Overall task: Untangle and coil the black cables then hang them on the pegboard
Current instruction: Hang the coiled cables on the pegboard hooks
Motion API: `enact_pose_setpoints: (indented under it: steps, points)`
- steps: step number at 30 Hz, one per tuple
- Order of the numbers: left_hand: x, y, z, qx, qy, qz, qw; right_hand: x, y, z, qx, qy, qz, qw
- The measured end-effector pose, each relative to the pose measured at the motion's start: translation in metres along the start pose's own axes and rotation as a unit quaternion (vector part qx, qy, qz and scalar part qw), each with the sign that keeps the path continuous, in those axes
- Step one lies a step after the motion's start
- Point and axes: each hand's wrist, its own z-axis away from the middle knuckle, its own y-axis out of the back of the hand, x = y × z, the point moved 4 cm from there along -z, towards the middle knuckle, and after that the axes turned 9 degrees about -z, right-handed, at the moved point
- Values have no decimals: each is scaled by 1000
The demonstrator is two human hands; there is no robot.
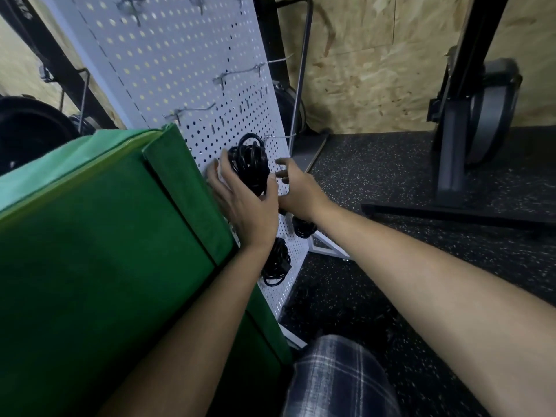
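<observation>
Black coil (pixel 249 164), left hand (pixel 243 206) curled round it, aimed for the one-o'clock hook (pixel 279 136). Right hand (pixel 301 191) spread at three, ready to steady.

Partly hidden cables
The left grip (pixel 245 206) covers the lower end of the cable coil (pixel 249 159); the wrist of the right grip (pixel 296 191) hides the top of a smaller coil (pixel 304 229). A green box (pixel 105 236) blocks the lower left of the pegboard (pixel 180 70); the top hooks (pixel 132 9) are blurred and cut off.
</observation>
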Motion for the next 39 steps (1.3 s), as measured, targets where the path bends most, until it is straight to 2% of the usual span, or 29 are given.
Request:
enact_pose_setpoints:
  steps: [2,4,6,9,11,13,15,17,20,21,25,27,30,32,36,39]
  points:
    - [6,2,13,26,-81,-25,996,14,9,7,3,-15,17,1000]
    - [15,-1,31,8,-204,-28,978,31,20,16,12,-25,39,999]
    - [16,-14,53,-51,-307,-11,950,51,36,27,18,-32,58,998]
    - [6,-44,88,-161,-362,34,917,85,62,52,13,-72,86,994]
    - [-8,-70,114,-243,-338,30,909,112,76,69,2,-101,113,988]
    - [-30,-99,143,-345,-278,4,897,142,87,84,-11,-128,140,982]
    - [-53,-134,175,-439,-223,-25,870,170,95,98,-23,-154,166,974]
    - [-75,-170,206,-532,-162,-67,829,195,100,111,-41,-179,192,964]
    - [-112,-211,262,-692,-84,-157,699,228,107,126,-63,-223,204,951]
    - [-124,-219,279,-716,-70,-177,672,237,108,130,-66,-234,205,948]
    - [-168,-241,328,-743,-22,-229,628,271,110,147,-90,-259,208,939]
    - [-181,-242,341,-729,-39,-267,629,285,110,154,-101,-273,212,933]
    - [-188,-241,341,-670,-65,-273,687,296,109,161,-106,-289,210,928]
    - [-187,-239,338,-657,-60,-231,715,297,107,162,-103,-294,202,928]
    - [-172,-226,318,-656,0,-131,744,289,98,162,-86,-303,180,932]
    - [-139,-208,286,-607,28,-49,792,280,90,163,-59,-319,153,934]
